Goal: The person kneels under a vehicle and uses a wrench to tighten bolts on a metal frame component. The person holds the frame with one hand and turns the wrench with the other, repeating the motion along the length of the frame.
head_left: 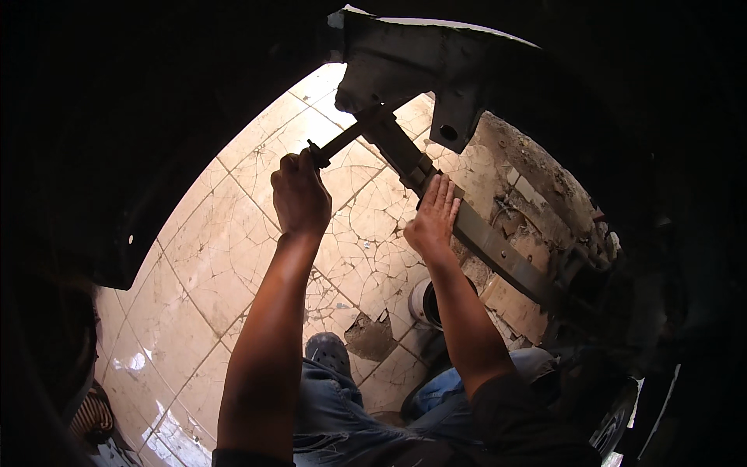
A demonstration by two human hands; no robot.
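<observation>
My left hand (302,191) is closed in a fist round the near end of a dark metal rod (341,143). A small crosswise piece sticks out by my knuckles; the rod's exact kind is too dark to tell. Its far end meets the upper end of a long leaf spring (498,253), under a dark metal bracket (459,117) with a round hole. My right hand (433,222) lies on the spring with its fingers stretched out, just below a clip (420,171) round the leaves. The spring slants down to the right into shadow.
Dark vehicle bodywork (117,249) surrounds the opening on both sides. Below lies a cracked tile floor (226,233) with a broken hole (370,336). Rubble (537,194) lies at the right. A round, pale-rimmed container (421,302) stands near my feet.
</observation>
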